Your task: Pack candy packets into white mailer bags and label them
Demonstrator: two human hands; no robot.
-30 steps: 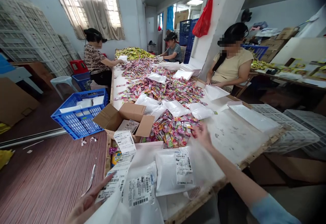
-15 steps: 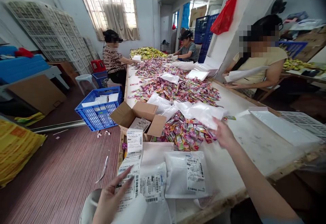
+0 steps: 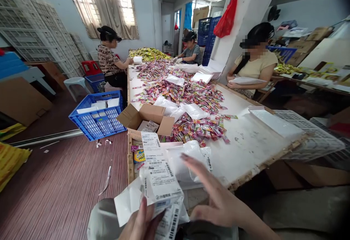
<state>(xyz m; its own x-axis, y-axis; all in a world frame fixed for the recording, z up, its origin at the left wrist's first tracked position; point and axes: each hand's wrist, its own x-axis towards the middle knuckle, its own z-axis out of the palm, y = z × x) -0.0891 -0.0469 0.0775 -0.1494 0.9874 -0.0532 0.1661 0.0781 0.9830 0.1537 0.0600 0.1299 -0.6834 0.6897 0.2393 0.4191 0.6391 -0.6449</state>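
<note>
My left hand grips a strip of printed shipping labels at the bottom centre. The strip runs up toward the cardboard box and folds over near my fingers, with a blank white part hanging to the left. My right hand hovers over the table's front edge, fingers stretched out and apart, holding nothing. Its fingertips are close to a white mailer bag, which lies on another white bag. A barcode label shows partly at their right side.
An open cardboard box stands at the table's left edge. Beyond it are white bags and a heap of small colourful packets. A blue crate sits to the left. Several people work around the table.
My right hand has let go of a white bag from the packet pile, which now lies on the front bag. My left hand has raised the label strip. The view has shifted right.
</note>
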